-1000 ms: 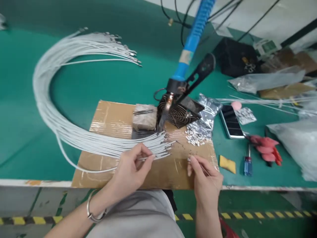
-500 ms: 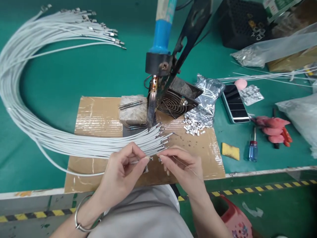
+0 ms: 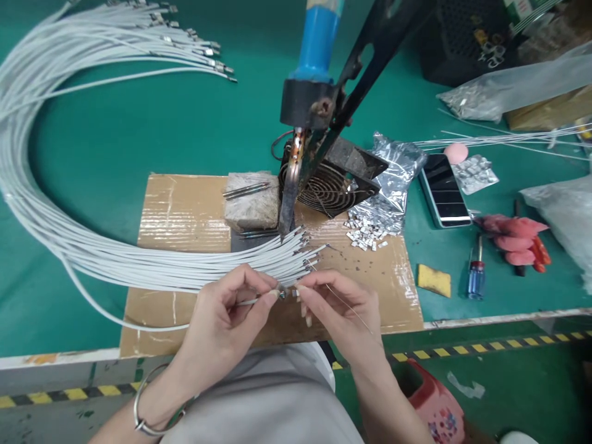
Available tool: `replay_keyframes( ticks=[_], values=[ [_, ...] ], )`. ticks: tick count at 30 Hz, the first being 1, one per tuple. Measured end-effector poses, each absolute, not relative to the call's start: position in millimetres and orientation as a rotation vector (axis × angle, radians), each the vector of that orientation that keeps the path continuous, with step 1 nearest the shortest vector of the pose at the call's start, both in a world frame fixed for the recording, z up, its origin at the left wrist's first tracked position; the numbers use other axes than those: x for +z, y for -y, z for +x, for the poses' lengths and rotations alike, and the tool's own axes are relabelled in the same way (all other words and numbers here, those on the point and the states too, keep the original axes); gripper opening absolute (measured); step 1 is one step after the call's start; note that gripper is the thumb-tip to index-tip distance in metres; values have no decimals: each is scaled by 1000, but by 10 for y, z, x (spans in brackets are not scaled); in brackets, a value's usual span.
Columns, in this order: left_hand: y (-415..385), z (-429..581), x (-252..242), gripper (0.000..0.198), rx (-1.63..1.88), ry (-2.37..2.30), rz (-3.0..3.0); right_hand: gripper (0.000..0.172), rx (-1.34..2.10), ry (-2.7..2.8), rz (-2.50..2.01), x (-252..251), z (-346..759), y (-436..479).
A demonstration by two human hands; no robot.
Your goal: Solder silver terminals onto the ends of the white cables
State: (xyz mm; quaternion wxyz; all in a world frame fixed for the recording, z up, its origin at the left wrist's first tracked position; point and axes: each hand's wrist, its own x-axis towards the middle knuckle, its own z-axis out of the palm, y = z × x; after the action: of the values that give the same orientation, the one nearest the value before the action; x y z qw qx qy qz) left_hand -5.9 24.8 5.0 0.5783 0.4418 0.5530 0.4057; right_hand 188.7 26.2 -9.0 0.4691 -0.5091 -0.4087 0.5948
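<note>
My left hand (image 3: 235, 314) pinches a single white cable (image 3: 248, 302) between thumb and forefinger, close to its tip. Facing it, my right hand (image 3: 340, 308) is closed, with a small metal terminal (image 3: 295, 293) at its fingertips. A thin solder wire (image 3: 349, 306) runs across the right fingers. Only a narrow gap separates the terminal from the cable's tip. Just behind my hands lies a thick bundle of white cables (image 3: 152, 266), its ends fanned out. Over those ends hangs a blue-handled soldering iron (image 3: 319, 40), its tip pointing down.
A cardboard sheet (image 3: 185, 209) covers the bench front. On it are a grey block (image 3: 252, 213), a fan (image 3: 330, 188) and a pile of small metal terminals (image 3: 367, 233). Rightward lie a phone (image 3: 444, 191), a yellow sponge (image 3: 433, 280) and a screwdriver (image 3: 476, 277).
The terminal in my right hand has come a little closer to the cable tip in my left. The whole view has shifted slightly. Both grips stay the same.
</note>
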Motion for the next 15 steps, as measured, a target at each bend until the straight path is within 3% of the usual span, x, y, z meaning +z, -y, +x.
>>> replay_keyframes(
  ticks=[15],
  values=[
    [-271, -28, 95, 17, 998, -1233, 965, 10, 1423, 968, -1220, -112, 1808, -231]
  ],
)
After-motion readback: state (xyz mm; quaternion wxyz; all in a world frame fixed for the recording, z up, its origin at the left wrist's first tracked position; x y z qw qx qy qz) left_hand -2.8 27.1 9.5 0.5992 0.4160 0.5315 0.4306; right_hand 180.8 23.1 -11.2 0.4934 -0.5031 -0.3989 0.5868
